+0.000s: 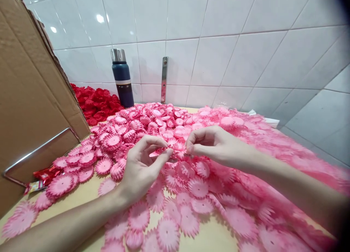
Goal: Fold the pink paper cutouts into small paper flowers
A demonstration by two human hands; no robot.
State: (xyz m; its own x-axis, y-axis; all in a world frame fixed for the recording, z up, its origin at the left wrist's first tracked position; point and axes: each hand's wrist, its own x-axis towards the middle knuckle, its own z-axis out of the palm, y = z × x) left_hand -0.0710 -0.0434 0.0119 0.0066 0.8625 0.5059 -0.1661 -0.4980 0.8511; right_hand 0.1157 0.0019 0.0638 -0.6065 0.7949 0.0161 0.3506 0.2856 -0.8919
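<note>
My left hand point(142, 166) is closed in a pinch, its thumb and fingertips at the edge of a pink fringed petal disc point(179, 147). Facing it from the right, my right hand point(210, 142) pinches the other edge of that disc with thumb and forefinger. The fingertips partly cover it, and its outline blends into the pink behind. Below and around both hands lie many loose pink petal discs point(198, 187) with scalloped edges and a small hole in the middle. Behind my left hand rises a pile of darker-edged pink petal discs point(112, 140), some stacked together.
A heap of red petals point(98, 102) lies at the back left beside a dark blue bottle point(122, 78). A cardboard panel point(38, 73) with a metal wire handle point(38, 150) stands at left, near red wrappers point(46, 174). Against the tiled wall point(218, 58) is a metal bracket point(164, 78).
</note>
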